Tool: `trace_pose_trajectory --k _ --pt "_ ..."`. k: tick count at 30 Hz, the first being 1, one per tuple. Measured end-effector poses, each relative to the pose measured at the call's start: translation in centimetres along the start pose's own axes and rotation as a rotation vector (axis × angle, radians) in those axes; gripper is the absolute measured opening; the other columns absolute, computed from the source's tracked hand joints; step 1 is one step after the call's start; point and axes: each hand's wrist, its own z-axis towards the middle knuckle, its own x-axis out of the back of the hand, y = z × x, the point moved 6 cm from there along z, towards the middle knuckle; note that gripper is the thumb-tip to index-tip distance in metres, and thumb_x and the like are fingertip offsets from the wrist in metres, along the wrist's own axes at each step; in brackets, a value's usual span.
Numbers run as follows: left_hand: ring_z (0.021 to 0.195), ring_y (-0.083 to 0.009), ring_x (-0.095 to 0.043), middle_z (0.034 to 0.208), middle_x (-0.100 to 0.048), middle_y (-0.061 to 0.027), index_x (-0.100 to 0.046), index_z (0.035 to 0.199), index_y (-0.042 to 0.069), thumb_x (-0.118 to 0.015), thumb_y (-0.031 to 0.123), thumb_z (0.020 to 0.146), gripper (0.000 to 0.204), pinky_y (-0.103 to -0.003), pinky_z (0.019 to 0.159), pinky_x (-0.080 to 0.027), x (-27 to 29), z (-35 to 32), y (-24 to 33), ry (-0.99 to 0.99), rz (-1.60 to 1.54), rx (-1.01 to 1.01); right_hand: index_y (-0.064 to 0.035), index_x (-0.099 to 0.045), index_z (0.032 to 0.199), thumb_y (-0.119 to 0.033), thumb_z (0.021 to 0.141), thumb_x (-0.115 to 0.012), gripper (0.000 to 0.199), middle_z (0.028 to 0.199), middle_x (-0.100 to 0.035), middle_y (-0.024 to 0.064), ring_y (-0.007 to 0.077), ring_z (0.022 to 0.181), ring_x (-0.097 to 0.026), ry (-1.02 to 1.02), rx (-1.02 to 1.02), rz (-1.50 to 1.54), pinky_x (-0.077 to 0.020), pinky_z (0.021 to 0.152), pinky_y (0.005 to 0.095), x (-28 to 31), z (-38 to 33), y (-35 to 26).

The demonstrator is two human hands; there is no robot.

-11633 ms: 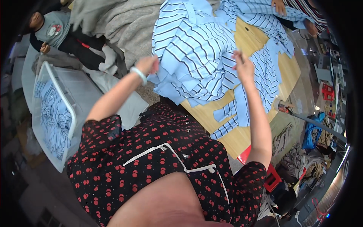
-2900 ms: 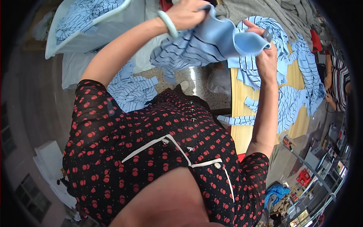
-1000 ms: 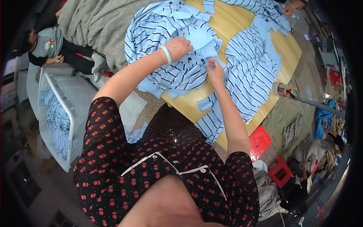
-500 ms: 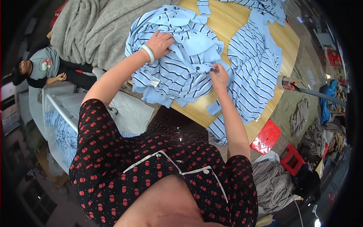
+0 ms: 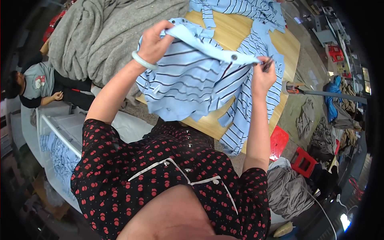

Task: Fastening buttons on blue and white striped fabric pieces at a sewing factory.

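A light blue knit shirt (image 5: 182,76) with dark and white stripes is lifted partly off the wooden table. Its plain blue buttoned band (image 5: 214,51) is stretched taut between my hands. My left hand (image 5: 154,43), with a pale bangle at the wrist, pinches the band's left end. The other end is gripped by my right hand (image 5: 263,78), which also has a small dark metal tool (image 5: 267,65) in its fingers, too small to make out. Shirt fabric hangs below the band in folds, and a small white label (image 5: 156,89) shows at its left.
More striped shirts (image 5: 236,138) lie on the right and far parts of the table (image 5: 289,43). Grey fabric (image 5: 108,36) is heaped at the far left, near a seated person (image 5: 40,80). A white-framed bin (image 5: 60,132) holds striped cloth. Red stools (image 5: 303,162) stand at right.
Both hands have risen off the table, pulling the shirt's band up and taut. My left hand, flat on the shirt before, now grips it; my right hand has moved right.
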Motion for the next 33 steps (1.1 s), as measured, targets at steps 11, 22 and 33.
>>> trace_pose_trajectory --k 11,22,33 --pt "0.073 -0.0230 -0.055 0.078 -0.055 -0.0132 -0.051 0.085 0.001 -0.054 0.001 0.069 0.016 -0.027 0.065 -0.042 3.5 -7.9 -0.7 0.084 0.284 0.103 -0.0035 -0.057 0.083 0.000 0.070 -0.056 0.014 0.064 -0.048 -0.0040 0.0023 0.054 -0.039 -0.238 -0.092 0.025 -0.0324 0.050 0.0165 -3.6 -2.1 0.1" --pt "0.062 -0.0272 -0.055 0.066 -0.054 -0.0129 -0.054 0.073 0.001 -0.056 0.012 0.072 0.012 -0.033 0.056 -0.043 -0.8 -11.9 -4.1 -0.347 0.233 0.391 -0.0064 -0.057 0.087 -0.022 0.076 -0.058 0.019 0.080 -0.061 0.0035 0.0013 0.045 -0.036 -0.369 -0.688 0.374 -0.0299 0.039 0.0166 -5.5 -11.8 11.3" --pt "0.107 -0.0328 -0.041 0.118 -0.040 -0.0144 -0.053 0.101 0.010 -0.048 0.000 0.066 0.037 -0.035 0.089 -0.036 -16.9 -4.7 -5.4 -0.731 0.469 -0.597 -0.0056 -0.054 0.084 -0.020 0.071 -0.065 0.023 0.067 -0.053 -0.0025 0.0031 0.048 -0.039 -0.322 -0.842 0.494 -0.0295 0.038 0.0178 -9.9 -17.8 7.5"
